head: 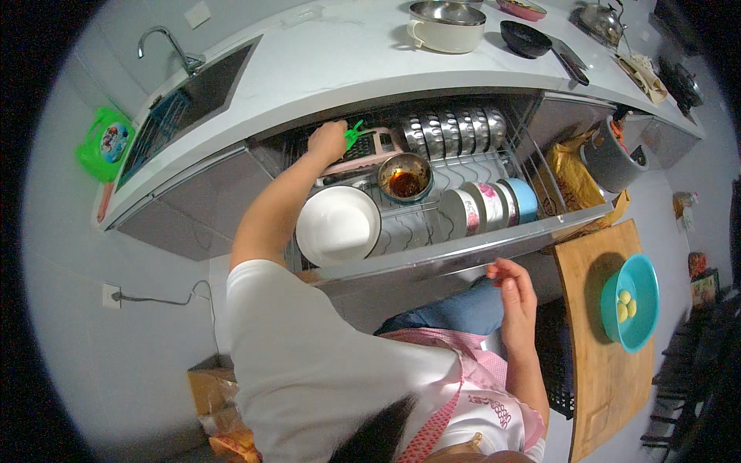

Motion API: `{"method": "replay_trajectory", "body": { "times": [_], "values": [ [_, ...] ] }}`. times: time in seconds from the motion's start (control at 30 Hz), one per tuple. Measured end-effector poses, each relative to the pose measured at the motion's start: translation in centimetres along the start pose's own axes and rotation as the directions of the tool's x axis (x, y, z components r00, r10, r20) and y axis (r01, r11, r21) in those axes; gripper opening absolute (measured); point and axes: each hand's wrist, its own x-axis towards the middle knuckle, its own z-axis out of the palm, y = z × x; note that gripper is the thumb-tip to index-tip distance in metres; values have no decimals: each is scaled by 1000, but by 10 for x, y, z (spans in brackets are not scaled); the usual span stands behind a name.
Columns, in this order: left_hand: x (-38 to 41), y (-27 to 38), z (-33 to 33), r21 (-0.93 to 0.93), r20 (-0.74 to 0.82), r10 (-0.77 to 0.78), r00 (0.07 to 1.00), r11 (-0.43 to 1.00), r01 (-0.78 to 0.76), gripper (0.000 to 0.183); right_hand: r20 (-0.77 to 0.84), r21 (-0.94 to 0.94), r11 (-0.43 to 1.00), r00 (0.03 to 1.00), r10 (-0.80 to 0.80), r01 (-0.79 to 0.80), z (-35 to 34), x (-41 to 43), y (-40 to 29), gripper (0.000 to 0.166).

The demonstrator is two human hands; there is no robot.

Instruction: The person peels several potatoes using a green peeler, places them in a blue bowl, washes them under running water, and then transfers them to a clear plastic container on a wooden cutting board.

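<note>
A wire drawer [431, 254] is pulled out before me. Inside, at its back left, my left hand [328, 142] grips a bright green plastic utensil [353, 134], whose exact kind I cannot tell. Beneath it lies a pink plastic holder with a dark grid [379, 142]. A metal bowl with reddish-brown sauce [405, 178] sits beside the holder, and a large white bowl [338, 226] rests nearer me. My right hand [517, 301] hangs just in front of the drawer's front rail, fingers loosely bent, holding nothing.
Metal bowls [454, 134] and floral bowls [486, 202] stand on edge in the drawer. A cream pot [451, 36] and small black pan [524, 39] are on the counter. At right, a wooden board [608, 382] carries a turquoise basin [642, 307] with pale round pieces.
</note>
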Motion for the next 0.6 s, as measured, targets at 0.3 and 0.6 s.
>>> {"method": "replay_trajectory", "body": {
  "times": [0.3,0.6],
  "values": [
    [17,-34,64,418,174,120,977,890,-184,17,89,-267,961,995,-52,74,19,20,18,48],
    [13,-47,57,235,233,133,963,954,-188,37,99,-271,955,990,-100,123,27,21,10,54]
  ]
}}
